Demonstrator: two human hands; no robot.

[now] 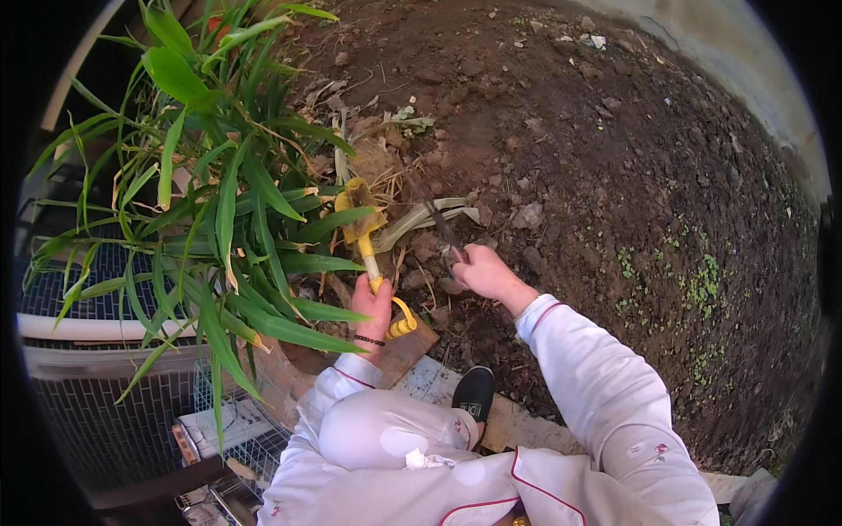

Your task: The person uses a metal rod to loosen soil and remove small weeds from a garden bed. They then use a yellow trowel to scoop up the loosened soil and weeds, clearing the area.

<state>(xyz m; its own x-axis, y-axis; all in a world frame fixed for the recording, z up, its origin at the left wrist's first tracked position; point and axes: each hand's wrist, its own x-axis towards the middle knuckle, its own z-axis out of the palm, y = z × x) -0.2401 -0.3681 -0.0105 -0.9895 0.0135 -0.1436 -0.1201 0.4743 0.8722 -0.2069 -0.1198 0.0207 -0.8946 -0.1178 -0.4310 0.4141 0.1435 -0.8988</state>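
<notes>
My left hand grips the shaft of a yellow hand trowel. The trowel's blade is smeared with soil and points away from me, and its curved yellow handguard shows beside my wrist. In my right hand is a long, thin, dark tool, blurred, so its exact kind cannot be told. Its far end reaches towards the loose soil and dry straw-like leaves just right of the trowel. Long green leaves of a clumped plant hang close to my left hand, one crossing the trowel blade.
Bare brown soil spreads right, with small green seedlings. A pale wall bounds it. My shoe rests near a stone slab edge. Lower left are a wire mesh cage and a dark tiled surface.
</notes>
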